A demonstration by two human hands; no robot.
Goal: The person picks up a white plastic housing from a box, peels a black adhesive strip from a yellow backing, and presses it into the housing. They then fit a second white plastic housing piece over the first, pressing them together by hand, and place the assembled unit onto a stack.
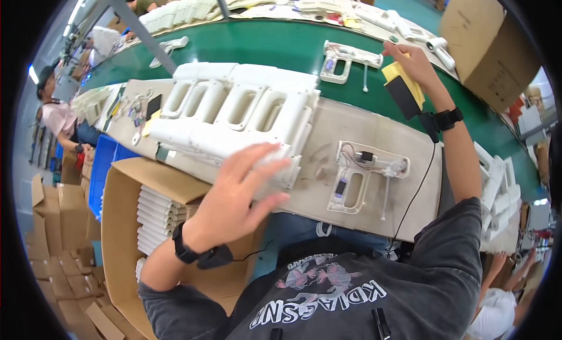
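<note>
My left hand [239, 196], blurred by motion, is open with fingers spread beside a stack of white plastic handled shells [237, 108]. My right hand [411, 63] is raised over the green belt, fingers curled around a yellow-and-black pad [404, 94]. Its fingertips are close to an open white half-shell [338, 62] with small parts inside, lying on the belt. In front of me on the table lies another open half-shell [349, 193], fitted with wires, small black parts and a thin white rod. Both wrists wear black straps with small black boxes.
The green conveyor belt [257, 38] runs across beyond the grey table [319, 158]. An open cardboard box [126, 223] of white shells stands at lower left, beside a blue bin [105, 164]. A large carton [477, 44] stands far right. White parts [497, 193] are piled at right.
</note>
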